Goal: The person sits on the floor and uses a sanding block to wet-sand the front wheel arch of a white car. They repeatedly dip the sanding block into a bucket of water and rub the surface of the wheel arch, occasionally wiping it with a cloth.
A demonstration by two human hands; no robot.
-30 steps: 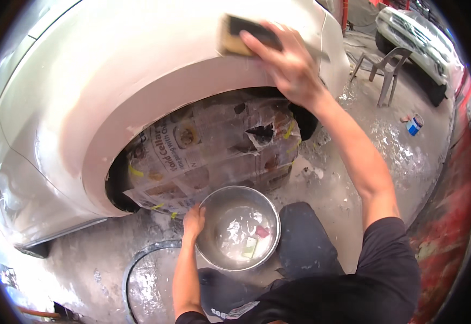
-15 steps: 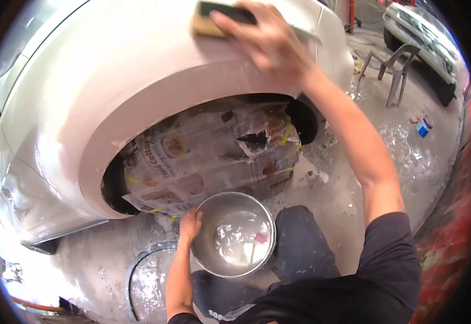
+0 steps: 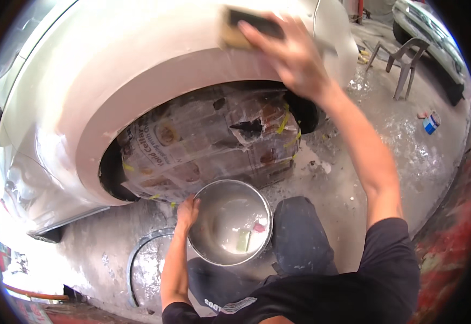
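High at the centre, my right hand (image 3: pixel 297 54) is wrapped around a black-and-tan sanding block (image 3: pixel 236 35), blurred by motion. The block lies against the white car body panel (image 3: pixel 133 46) above the wheel arch. My left hand (image 3: pixel 187 212) grips the left rim of a round metal basin (image 3: pixel 202 232) between my knees. Cloudy water stands in it, with a pale green rectangular piece (image 3: pixel 243 241) and a small pink piece (image 3: pixel 258 227). Taped, torn newspaper (image 3: pixel 192 143) covers the wheel inside the arch.
A grey plastic chair (image 3: pixel 403 62) stands at the far right on the wet floor, with a blue-and-white can (image 3: pixel 431 123) closer by. Another car (image 3: pixel 429 40) is parked beyond. A curved grey strip (image 3: pixel 133 270) lies on the floor left of my left forearm.
My right hand has moved right and slightly down across the panel with the sanding block. My left hand stays on the basin's rim. The whole view has shifted a little.
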